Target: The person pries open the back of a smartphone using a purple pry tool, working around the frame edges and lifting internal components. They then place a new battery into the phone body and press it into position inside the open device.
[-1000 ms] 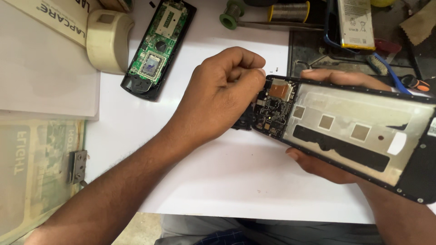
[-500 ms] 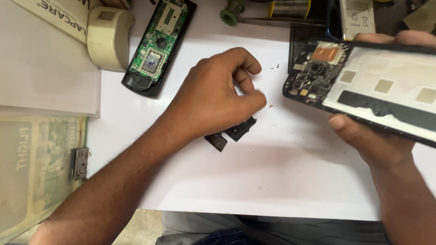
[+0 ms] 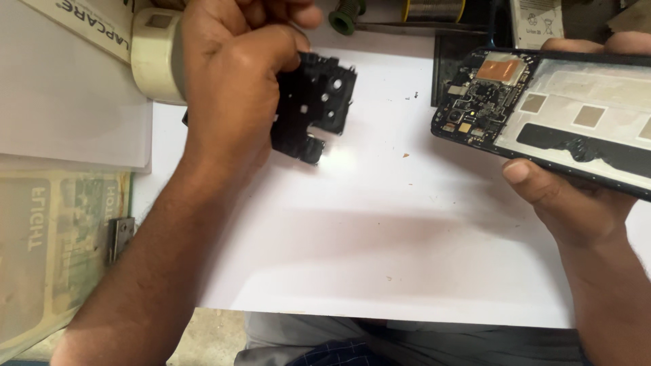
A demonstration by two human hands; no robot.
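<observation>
At upper centre of the frame, my left hand point(image 3: 234, 74) is gripping a black perforated plastic cover plate point(image 3: 315, 108); my right hand point(image 3: 576, 196) is clasping the opened black phone chassis point(image 3: 569, 112); next, setting it down carefully.

The left hand point(image 3: 237, 74) has left the opened phone point(image 3: 563, 115) and moved to the far left, where it now grips a black plastic cover piece point(image 3: 315, 105) lifted off the white worktop point(image 3: 380, 230). The right hand point(image 3: 576, 203) has carried the phone rightward, and its circuit board end is now bare. The second phone board is now hidden behind the left hand.
</observation>
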